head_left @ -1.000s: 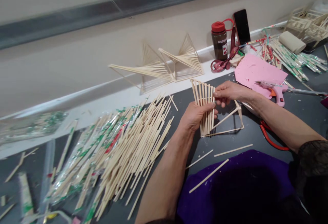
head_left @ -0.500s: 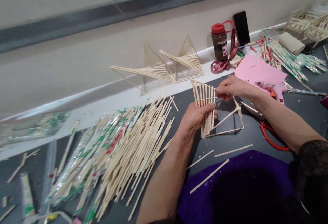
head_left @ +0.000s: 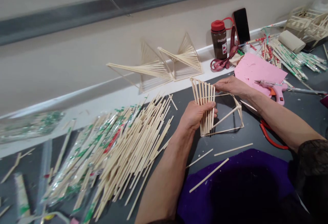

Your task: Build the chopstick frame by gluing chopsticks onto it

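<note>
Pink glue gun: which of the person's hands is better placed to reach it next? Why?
Likely the right hand: it is nearer the pink glue gun, though at the upper edge of the stick frame. The left hand is farther, gripping that frame.

Open across the dark grey tabletop (head_left: 228, 141) just nearer than the pale wooden lattice frame (head_left: 206, 94), over low, loose thin wooden sticks (head_left: 233, 150); hemmed in leftward by a thick heap of bare pale sticks (head_left: 135, 149), rightward by red-handled scissors (head_left: 271, 142) partly under the bare right forearm (head_left: 276, 114), rearward by twisted fan-shaped stick models (head_left: 156, 69)
</note>
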Available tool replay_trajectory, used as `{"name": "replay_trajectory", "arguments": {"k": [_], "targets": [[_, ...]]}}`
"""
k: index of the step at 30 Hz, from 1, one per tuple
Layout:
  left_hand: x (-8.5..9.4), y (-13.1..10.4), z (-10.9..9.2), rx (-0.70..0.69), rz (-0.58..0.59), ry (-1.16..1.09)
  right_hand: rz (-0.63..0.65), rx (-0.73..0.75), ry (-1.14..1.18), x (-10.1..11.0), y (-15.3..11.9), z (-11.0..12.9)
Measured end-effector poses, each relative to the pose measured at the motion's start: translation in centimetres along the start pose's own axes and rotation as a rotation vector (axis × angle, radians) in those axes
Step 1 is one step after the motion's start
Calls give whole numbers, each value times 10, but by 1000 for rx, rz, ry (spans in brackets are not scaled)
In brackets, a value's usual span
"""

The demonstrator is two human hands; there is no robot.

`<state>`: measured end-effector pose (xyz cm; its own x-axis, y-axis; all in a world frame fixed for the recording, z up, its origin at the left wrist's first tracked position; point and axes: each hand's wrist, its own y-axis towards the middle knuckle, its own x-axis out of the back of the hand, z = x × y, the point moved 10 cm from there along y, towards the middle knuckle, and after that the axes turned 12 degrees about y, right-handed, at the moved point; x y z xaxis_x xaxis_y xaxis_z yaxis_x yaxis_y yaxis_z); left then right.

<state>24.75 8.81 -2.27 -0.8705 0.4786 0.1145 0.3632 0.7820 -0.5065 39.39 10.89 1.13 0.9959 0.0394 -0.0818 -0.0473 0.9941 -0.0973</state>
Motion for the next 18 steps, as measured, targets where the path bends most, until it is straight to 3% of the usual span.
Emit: {"name": "replay_trajectory", "arguments": {"k": [5, 18], "targets": [[0, 0, -1, -8, 4, 9, 17, -27, 104, -4, 4, -9], [0, -2, -2, 3, -8, 5, 3, -16, 64, -6, 0, 3]]}}
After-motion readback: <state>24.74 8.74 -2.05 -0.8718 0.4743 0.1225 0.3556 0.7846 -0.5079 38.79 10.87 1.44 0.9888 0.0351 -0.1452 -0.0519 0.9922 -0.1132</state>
